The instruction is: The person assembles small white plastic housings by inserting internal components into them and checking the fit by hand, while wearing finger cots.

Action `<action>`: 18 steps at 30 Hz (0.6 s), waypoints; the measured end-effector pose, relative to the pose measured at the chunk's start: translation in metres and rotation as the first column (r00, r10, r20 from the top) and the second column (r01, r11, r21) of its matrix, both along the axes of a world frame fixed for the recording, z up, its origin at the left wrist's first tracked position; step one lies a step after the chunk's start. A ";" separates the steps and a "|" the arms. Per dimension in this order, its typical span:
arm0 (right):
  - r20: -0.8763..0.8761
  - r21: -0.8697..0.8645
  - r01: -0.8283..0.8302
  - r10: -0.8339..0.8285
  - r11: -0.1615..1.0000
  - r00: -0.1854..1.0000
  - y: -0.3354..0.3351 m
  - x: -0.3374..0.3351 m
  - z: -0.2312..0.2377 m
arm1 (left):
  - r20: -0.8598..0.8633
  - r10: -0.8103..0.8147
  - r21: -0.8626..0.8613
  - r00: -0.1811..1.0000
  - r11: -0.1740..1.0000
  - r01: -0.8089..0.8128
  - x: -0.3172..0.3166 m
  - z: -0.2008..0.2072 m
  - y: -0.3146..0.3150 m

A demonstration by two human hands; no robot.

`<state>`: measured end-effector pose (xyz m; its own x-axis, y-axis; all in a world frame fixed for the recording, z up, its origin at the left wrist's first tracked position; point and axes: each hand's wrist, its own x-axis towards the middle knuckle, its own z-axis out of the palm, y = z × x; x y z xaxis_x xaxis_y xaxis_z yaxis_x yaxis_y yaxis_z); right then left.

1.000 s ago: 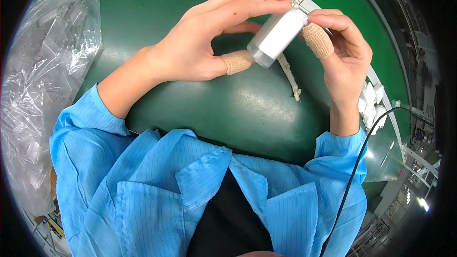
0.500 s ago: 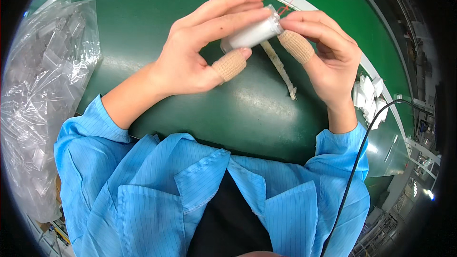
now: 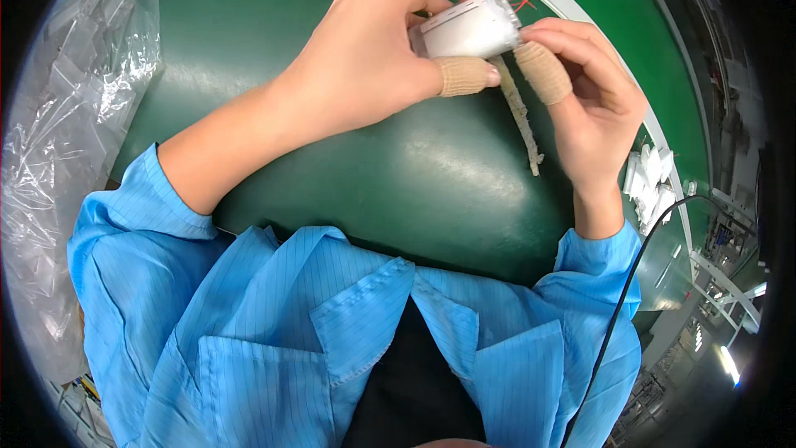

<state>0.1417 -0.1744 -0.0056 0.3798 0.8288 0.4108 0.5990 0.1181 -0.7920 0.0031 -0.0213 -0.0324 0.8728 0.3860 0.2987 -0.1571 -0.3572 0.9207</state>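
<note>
Between my two hands is a white block (image 3: 474, 29) with a clear wrap around it and thin red wires (image 3: 526, 0) at its right end. My left hand (image 3: 388, 46) grips it from the left, with the thumb along its near side and the fingers over the far side. At its right end, my right hand (image 3: 584, 75) pinches the edge between thumb and fingertips. Both thumbs wear beige knitted sleeves. Below the block a pale, rough-surfaced strip (image 3: 521, 116) lies on the green table (image 3: 398, 174); its upper end is hidden behind the block and left thumb.
A large clear plastic bag (image 3: 79, 116) holding transparent pieces fills the left side. Several small white pieces (image 3: 649, 182) lie in a heap near the right edge. A black cable (image 3: 626, 274) runs past my right sleeve. A pale rail (image 3: 564, 2) borders the table's far side.
The block has shifted right and slightly away, and it has turned so a side with a dark line shows. My left hand has rolled over with it, its thumb moving right along the near side.
</note>
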 end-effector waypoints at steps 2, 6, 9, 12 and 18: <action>-0.021 -0.005 -0.032 0.032 0.999 0.999 -0.001 0.003 -0.004 | 0.020 0.061 0.069 0.998 0.996 -0.062 0.002 -0.002 0.000; -0.298 -0.008 -0.045 0.041 0.999 0.954 -0.001 -0.002 -0.001 | -0.226 -0.141 -0.077 0.964 0.989 0.126 0.002 0.009 0.004; -0.297 -0.033 -0.067 0.055 0.997 0.953 -0.002 -0.002 0.002 | -0.078 -0.167 -0.198 0.983 0.969 0.149 0.002 0.005 0.001; -0.295 -0.038 -0.079 0.065 0.996 0.953 -0.005 -0.003 0.002 | -0.031 -0.207 -0.279 0.978 0.941 0.191 0.001 -0.002 -0.003; -0.275 -0.070 -0.088 0.066 0.994 0.959 -0.007 -0.008 0.007 | -0.053 -0.181 -0.040 0.982 0.983 0.179 -0.001 -0.002 -0.002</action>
<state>0.1340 -0.1810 0.0011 0.4017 0.8861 0.2311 0.3509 0.0841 -0.9326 0.0020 -0.0232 -0.0341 0.9440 0.2303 0.2362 -0.1634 -0.2953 0.9413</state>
